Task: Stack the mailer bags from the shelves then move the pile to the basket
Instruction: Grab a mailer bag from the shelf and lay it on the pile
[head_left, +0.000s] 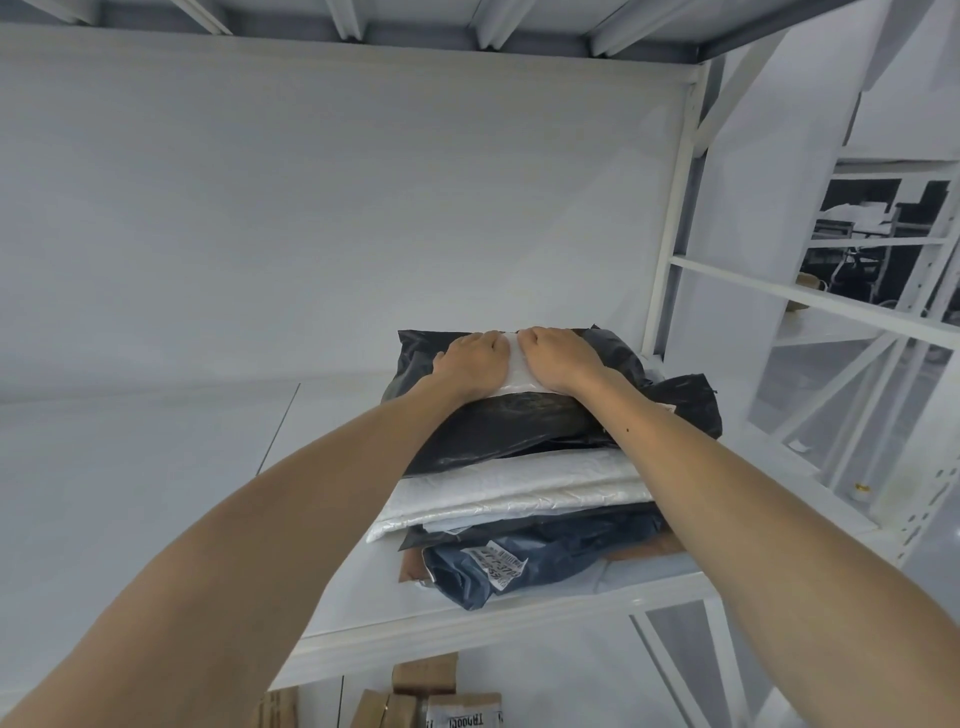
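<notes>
Mailer bags lie in an uneven pile near the right end of a white shelf, close to its front edge and just beside the white upright post. From the top down the pile shows a small white mailer, a bulging black bag, flat white padded mailers, a dark blue bag with a printed label, and a brown envelope at the bottom. Both bare arms reach up and forward. The left hand and right hand sit side by side, almost touching, on the small white mailer, with fingers curled over its far edge; the fingertips are hidden. The layers do not line up: the black bag sags to the right and the blue bag pokes out toward the front. The basket is not in view. Cardboard boxes stand on the level below. The likely risk is that pulling from the top alone drags only the upper bags, so the slick plastic layers slide apart and the lower ones tip off the front edge. The overhanging black bag could also catch on the post as the pile comes forward.
</notes>
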